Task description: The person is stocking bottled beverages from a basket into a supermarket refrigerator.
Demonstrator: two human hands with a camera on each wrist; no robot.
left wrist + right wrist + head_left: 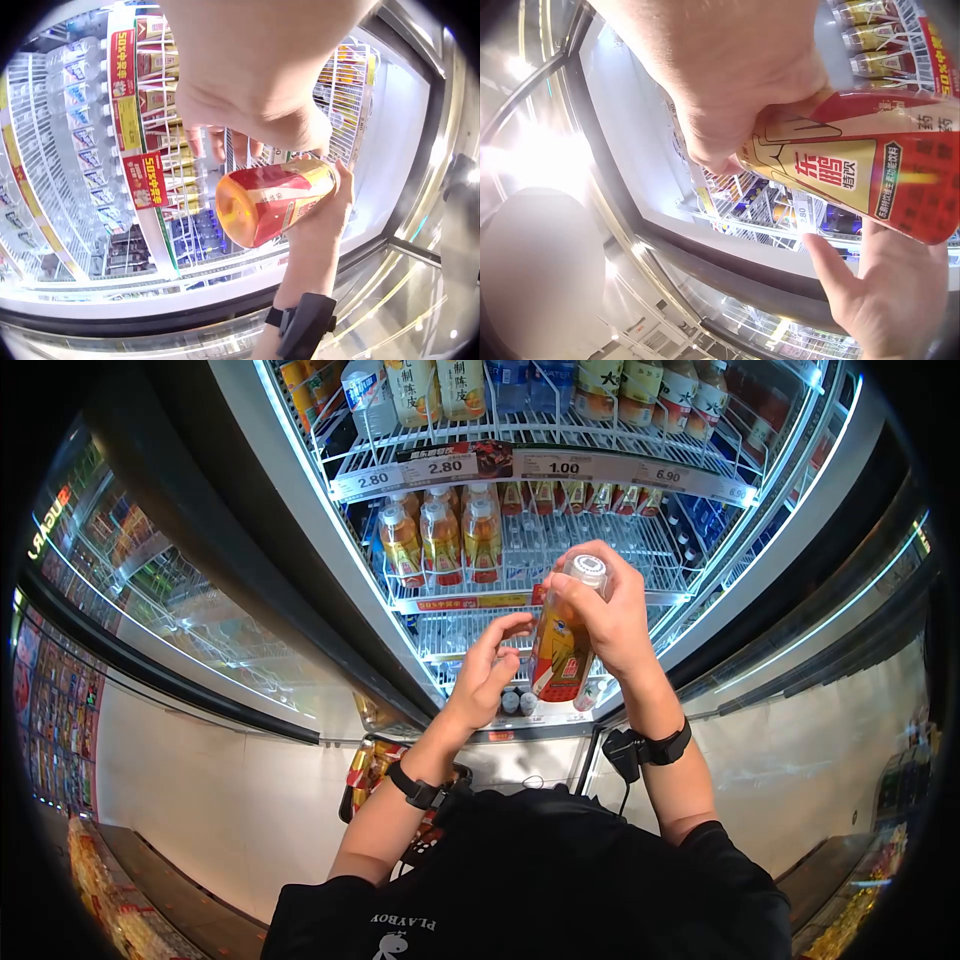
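A red-and-yellow drink bottle (562, 662) with a pale cap hangs tilted in front of the open fridge. My right hand (622, 615) grips it round its upper part, just below the cap. Its printed label faces the right wrist view, where the bottle (840, 161) reaches across to the right edge. My left hand (484, 678) is beside the bottle, its fingers loosely bent and holding nothing. From the left wrist, the orange base of the bottle (247, 210) shows below my left hand (251, 90).
Similar bottles (440, 540) stand in rows on the wire shelf, under a price strip (560, 466). More drinks fill the top shelf. Glass doors (200, 590) flank the opening. A basket (350, 800) with red-and-gold packages sits on the floor at lower left.
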